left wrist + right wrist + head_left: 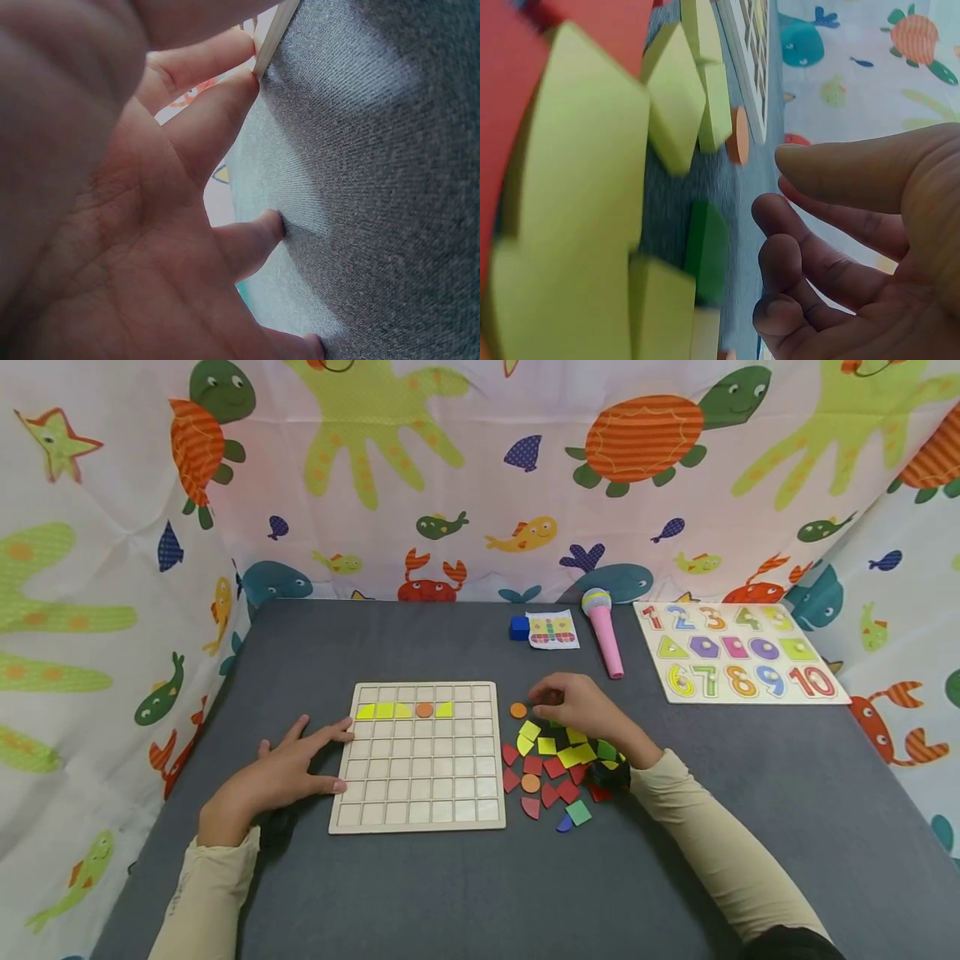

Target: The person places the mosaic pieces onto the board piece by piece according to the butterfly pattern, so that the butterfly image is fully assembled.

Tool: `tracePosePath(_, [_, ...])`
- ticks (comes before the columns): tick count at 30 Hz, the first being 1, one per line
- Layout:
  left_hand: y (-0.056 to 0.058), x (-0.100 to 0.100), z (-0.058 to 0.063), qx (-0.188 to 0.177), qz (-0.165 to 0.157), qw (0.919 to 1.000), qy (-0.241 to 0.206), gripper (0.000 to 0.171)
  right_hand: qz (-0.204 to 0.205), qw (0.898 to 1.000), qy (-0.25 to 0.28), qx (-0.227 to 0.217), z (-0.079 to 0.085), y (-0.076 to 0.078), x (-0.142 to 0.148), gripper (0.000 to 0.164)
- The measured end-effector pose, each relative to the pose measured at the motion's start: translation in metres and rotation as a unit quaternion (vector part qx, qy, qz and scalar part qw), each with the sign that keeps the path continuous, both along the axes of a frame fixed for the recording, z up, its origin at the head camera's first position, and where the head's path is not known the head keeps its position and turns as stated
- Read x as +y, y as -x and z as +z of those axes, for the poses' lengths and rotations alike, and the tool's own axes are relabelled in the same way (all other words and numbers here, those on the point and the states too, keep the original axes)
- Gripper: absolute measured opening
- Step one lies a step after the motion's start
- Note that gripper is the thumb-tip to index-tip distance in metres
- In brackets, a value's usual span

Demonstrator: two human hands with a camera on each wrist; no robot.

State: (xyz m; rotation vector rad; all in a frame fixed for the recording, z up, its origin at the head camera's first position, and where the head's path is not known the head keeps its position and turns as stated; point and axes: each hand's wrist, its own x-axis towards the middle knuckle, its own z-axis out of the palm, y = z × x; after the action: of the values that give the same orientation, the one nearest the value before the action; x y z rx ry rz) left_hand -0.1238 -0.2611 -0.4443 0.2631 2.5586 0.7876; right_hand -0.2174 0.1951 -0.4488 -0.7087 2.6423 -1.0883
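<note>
A wooden grid board lies flat on the table, with several yellow pieces and one orange disc in its second row from the top. Fingers spread, my left hand touches the board's left edge; the left wrist view shows fingertips against that edge. Over the far part of a heap of coloured pieces hovers my right hand, loosely curled, near a loose orange disc. In the right wrist view, nothing shows between thumb and fingers, and a green piece lies below.
The heap right of the board has yellow squares, red pieces, a green square and a blue piece. Farther back are a blue cube, a pattern card, a pink toy microphone and a number board.
</note>
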Motion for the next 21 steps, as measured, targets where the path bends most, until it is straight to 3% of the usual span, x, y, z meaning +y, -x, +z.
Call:
tracePosePath(8, [-0.001,-0.002,0.000,0.002,-0.002,1.0000,0.003,0.095,0.032,0.999,-0.026,0.010,-0.003,0.004,-0.018,0.021])
tracePosePath(21, [-0.001,-0.002,0.001,-0.002,0.004,1.0000,-0.002,0.097,0.032,0.999,-0.039,-0.005,-0.006,0.011,-0.029,0.012])
